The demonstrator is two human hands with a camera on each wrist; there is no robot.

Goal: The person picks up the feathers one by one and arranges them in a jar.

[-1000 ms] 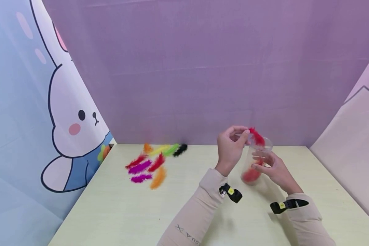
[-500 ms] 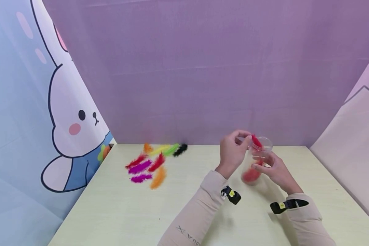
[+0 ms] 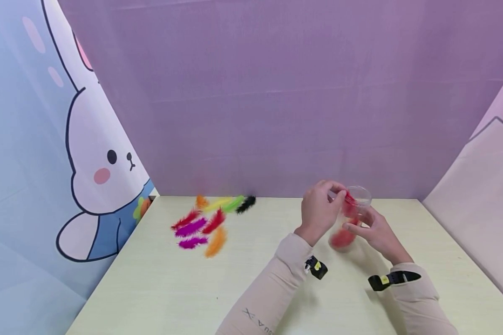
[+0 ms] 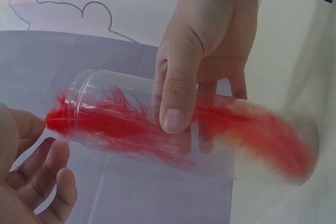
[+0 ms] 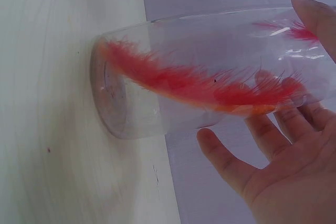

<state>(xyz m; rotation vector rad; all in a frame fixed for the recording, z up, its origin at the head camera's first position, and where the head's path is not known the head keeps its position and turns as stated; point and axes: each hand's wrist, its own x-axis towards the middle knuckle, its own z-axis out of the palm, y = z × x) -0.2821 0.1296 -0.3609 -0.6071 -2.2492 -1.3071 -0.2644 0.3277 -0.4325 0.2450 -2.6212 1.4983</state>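
Observation:
A clear plastic jar point(image 4: 236, 163) stands upright on the table, its mouth uncovered. My right hand point(image 3: 379, 235) grips it around the middle, thumb on one side and fingers on the other. My left hand point(image 3: 322, 210) pinches the tip of a red feather point(image 4: 115, 121) right at the jar's rim; most of this feather hangs inside. Lower down in the jar lies another red feather point(image 5: 178, 82), curved from the bottom up the wall, with an orange strip point(image 5: 236, 109) along its lower edge.
Loose feathers lie on the table's left side: purple ones point(image 3: 190, 227), red ones point(image 3: 214, 221), orange ones point(image 3: 215, 242), a yellow point(image 3: 218, 204), a green point(image 3: 234, 204) and a black one point(image 3: 246, 204). A purple cloth point(image 3: 255, 116) rises behind the table point(image 3: 172, 298).
My left hand has moved down and slightly right, lowering the red feather from above the rim into the jar. The right hand and the jar have stayed in place.

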